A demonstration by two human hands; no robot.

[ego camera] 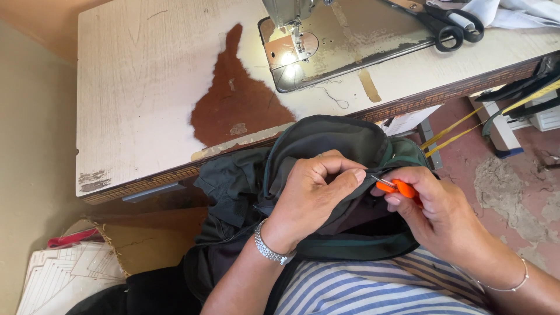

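Note:
A dark green garment (326,137) lies bunched in my lap below the table edge. My left hand (312,195), with a silver watch on its wrist, pinches a fold of this fabric between thumb and fingers. My right hand (437,213) holds a small orange-handled thread snipper (395,187) whose metal tip points at the pinched seam, right beside my left fingertips. A thin bracelet circles my right wrist.
A worn white sewing table (146,87) with a brown bare patch carries a sewing machine (294,29) and black scissors (446,26). White cloth (519,11) lies at the far right. Yellow tape measure (466,125) hangs at right. White paper stack (64,277) sits on the floor at left.

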